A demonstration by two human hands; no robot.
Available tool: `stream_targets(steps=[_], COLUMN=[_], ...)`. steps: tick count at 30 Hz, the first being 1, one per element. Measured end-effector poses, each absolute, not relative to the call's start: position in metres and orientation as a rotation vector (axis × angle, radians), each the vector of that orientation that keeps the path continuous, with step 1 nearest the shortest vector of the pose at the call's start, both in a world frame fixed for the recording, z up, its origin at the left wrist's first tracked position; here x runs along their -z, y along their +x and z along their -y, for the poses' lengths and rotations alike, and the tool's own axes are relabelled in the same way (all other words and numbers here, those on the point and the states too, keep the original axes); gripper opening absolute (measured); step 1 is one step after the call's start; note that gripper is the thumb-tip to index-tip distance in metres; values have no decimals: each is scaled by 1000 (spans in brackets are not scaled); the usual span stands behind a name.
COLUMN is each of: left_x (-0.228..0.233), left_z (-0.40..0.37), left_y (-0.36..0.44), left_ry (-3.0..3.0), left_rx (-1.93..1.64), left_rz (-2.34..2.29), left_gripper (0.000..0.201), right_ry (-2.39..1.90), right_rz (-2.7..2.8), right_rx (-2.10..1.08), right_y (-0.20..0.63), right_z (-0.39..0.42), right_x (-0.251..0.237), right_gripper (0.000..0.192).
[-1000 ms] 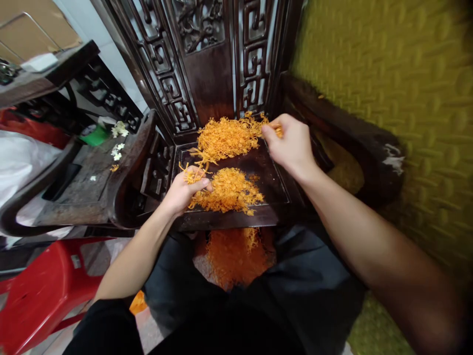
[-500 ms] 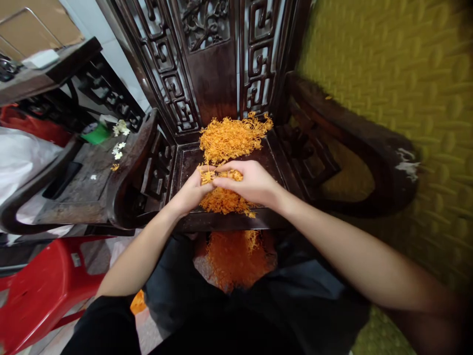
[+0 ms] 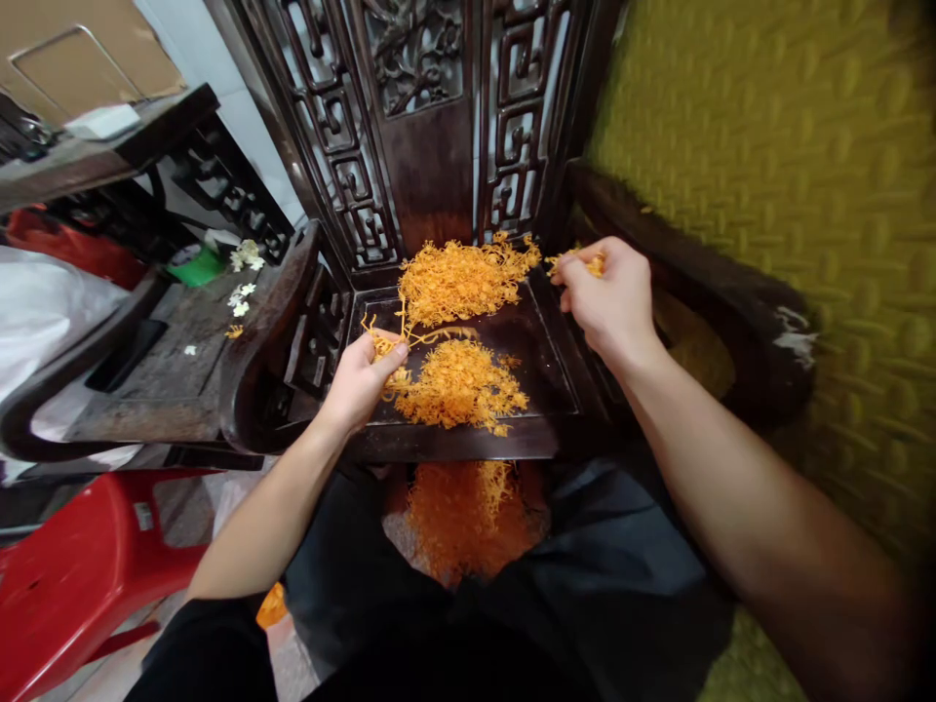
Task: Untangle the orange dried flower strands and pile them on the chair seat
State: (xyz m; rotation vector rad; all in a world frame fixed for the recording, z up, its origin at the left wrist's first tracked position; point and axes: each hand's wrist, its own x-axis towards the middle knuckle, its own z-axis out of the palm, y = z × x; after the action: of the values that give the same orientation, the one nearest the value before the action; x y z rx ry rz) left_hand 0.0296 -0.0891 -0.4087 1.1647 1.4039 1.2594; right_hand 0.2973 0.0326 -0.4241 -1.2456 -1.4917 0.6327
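Item: orange strands, thin, curly and tangled, carried on the dark wooden seat [image 3: 545,366] of a carved chair.

Far heap [image 3: 457,278]: laid at the seat's back edge, against the carved backrest [image 3: 431,127]; loose, spread wider than deep, its long axis running left to right along that edge.

Near heap [image 3: 457,382]: laid toward the seat's front edge, left of centre; smaller, flatter, apart from the far heap, with bare wood between the two save for a few linking strands.

Left hand [image 3: 358,375]: placed at the seat's left edge, fingers closed on a small tuft [image 3: 381,343] of strands, touching the near heap's left side.

Right hand [image 3: 606,297]: held over the seat's right back corner, fingers pinched shut on a few strands [image 3: 581,261]. The far heap lies just to its left, and this hand is the nearer one to it; the near heap is closer to the left hand.

Further strands [image 3: 460,517]: a mass seen below the seat's front edge, between the person's dark-clothed legs; what holds it cannot be told.

Surroundings: armrest [image 3: 259,331] at the seat's left; beyond it a dark side table [image 3: 146,370] bearing small white flowers [image 3: 243,292]; red stool [image 3: 80,565] lower left; woven yellow-green mat [image 3: 790,175] at right.
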Motion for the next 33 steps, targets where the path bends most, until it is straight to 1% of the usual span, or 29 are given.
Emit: stream_targets(steps=[1,4,8,12,16,19,22,24,28,29,30,32,33], left_x=[410,411,409,409,413,419,422,421,412,409,405,399,398], left_z=[88,84,78,80,83,74,59,55,65,69,73,77,78], left_y=[29,33,39,48,56,44,18,6,11,15,19,26,28], left_ry=[1120,1007,923,898,939,1079,1070,942,841,831,818,796,796], left_rx=[-1259,-1252,-1288,-1332,-1329,-1417,-1601,-1597,-1306,-1241,-1192,-1157,-1161], left_rz=[-1370,-1233,-1178,-1186,-1159,-1303,-1518,-1522,-1321,-1276,-1236,-1164,-1132], left_gripper=[37,49,50,48,46,43,41,43,58,62,65,66,64], right_ry=[-1255,-1203,-1002,-775,-795,-818,-927,-1008,-1082,-1083,-1079,-1056,-1035], right_rz=[1449,1426,1739,2105,2245,2182,1902,1747,1644,1648,1670,1752,1803], right_rx=[-709,-875,-880,-822,-682,-639,-618,-685,-1052,-1137,-1198,-1233,-1218], right_y=[300,292,267,247,233,234,247,257,263,261,259,255,253], right_z=[-33,-15,23,45,50,50,46,41,33,33,32,33,34], right_x=[423,414,395,394,410,410,399,393,396,398,400,401,401], right_gripper=[5,16,31,25,26,24,22,21,11,12,19,31,32])
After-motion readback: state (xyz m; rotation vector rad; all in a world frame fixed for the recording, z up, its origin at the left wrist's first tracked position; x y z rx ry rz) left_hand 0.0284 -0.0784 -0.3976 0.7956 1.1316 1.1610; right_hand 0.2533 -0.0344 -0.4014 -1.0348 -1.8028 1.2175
